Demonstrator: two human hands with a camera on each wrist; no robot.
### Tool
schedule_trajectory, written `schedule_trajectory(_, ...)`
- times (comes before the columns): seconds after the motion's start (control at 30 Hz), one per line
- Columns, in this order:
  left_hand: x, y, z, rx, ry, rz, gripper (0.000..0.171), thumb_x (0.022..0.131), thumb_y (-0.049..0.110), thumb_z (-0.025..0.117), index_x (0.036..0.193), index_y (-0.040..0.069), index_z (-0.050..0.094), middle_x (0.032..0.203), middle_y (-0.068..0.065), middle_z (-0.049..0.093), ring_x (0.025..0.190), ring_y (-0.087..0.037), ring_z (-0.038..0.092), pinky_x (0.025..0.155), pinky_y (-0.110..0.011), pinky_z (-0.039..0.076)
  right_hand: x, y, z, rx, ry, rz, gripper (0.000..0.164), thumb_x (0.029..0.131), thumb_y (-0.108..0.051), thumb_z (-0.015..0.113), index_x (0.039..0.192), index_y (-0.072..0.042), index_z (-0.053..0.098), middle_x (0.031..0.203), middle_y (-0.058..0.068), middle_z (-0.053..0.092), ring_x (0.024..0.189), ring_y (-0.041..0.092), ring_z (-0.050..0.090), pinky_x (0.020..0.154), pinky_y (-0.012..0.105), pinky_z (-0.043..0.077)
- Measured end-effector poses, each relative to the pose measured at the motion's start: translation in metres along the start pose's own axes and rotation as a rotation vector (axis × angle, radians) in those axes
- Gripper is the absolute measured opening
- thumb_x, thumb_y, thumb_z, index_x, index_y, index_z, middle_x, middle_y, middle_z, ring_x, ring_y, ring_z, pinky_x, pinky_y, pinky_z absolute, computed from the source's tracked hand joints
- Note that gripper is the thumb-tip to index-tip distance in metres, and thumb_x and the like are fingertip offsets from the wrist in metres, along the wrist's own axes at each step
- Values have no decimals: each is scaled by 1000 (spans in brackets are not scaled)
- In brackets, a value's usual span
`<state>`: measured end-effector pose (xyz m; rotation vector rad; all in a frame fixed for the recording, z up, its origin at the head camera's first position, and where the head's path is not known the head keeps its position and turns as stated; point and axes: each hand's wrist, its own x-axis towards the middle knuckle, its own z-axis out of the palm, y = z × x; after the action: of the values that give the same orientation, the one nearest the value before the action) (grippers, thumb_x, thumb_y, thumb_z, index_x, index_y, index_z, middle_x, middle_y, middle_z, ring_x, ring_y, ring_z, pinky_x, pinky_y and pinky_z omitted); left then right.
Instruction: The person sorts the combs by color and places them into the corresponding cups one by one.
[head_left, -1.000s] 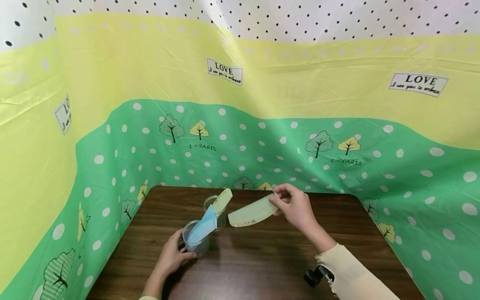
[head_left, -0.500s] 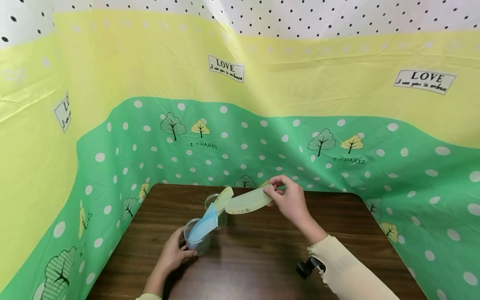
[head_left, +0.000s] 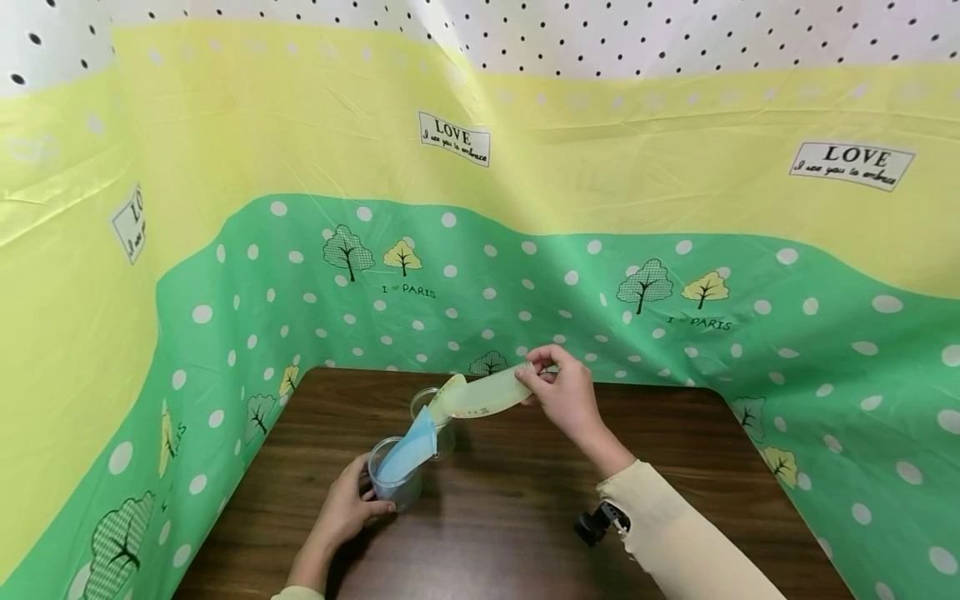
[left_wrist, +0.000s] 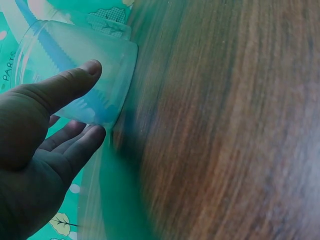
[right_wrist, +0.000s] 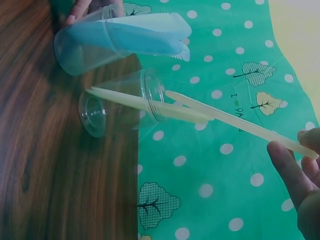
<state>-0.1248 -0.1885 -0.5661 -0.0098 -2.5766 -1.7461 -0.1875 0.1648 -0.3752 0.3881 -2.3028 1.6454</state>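
My left hand (head_left: 345, 504) holds a clear plastic cup (head_left: 407, 496) standing on the table, its thumb (left_wrist: 75, 82) lying along the wall. Blue combs (head_left: 411, 452) lean out of this cup. Just behind stands a second clear cup (right_wrist: 125, 115) with a pale yellow comb (right_wrist: 135, 103) tilted inside it. Another pale yellow comb (head_left: 491, 395) is pinched at one end by my right hand (head_left: 567, 400), teeth upward. Its free end is beside the rim of the second cup and overlaps the standing yellow comb in the head view; whether they touch, I cannot tell.
The dark wood-grain table (head_left: 525, 517) ends behind the cups at a green and yellow printed curtain (head_left: 510, 275), which also rises on both sides. A black camera (head_left: 595, 525) sits at the right sleeve, above the tabletop.
My right hand has moved left and a little upward in the head view, bringing the yellow comb's free end to the second cup. The left hand keeps its hold on the front cup.
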Motion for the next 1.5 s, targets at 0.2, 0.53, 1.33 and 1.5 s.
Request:
schedule_trajectory(0.2,-1,1,0,-6,-11,-18,92,64,-8,93,144,1,49,140,-27,56,130,-48,56,99,-41,61,4,0,8,-21,4,3,23,92,-2,75,112,5,66,96,25,63,72,41,71,51,30,64)
schedule_trajectory(0.53,0,0,-1,-3,-7,-16,91,64,-8,93,144,1,50,140,-26,56,129,-47,57,99,-41,61,6,4,17,-19,8,-16,20,91,-8,78,107,-2,67,91,17,65,69,25,69,50,31,64)
schedule_trajectory(1.33,0,1,-1,-12,-13,-20,92,64,-6,93,145,0,48,141,-27,54,130,-48,56,100,-42,60,18,8,47,-82,13,-6,19,91,-10,80,103,-3,68,88,11,64,69,19,65,48,30,62)
schedule_trajectory(1.5,0,1,0,-10,-10,-23,92,64,-7,93,144,0,49,142,-27,54,131,-48,55,100,-42,60,19,9,53,-85,-1,-1,19,91,-11,80,104,-5,68,88,10,64,70,21,65,49,31,63)
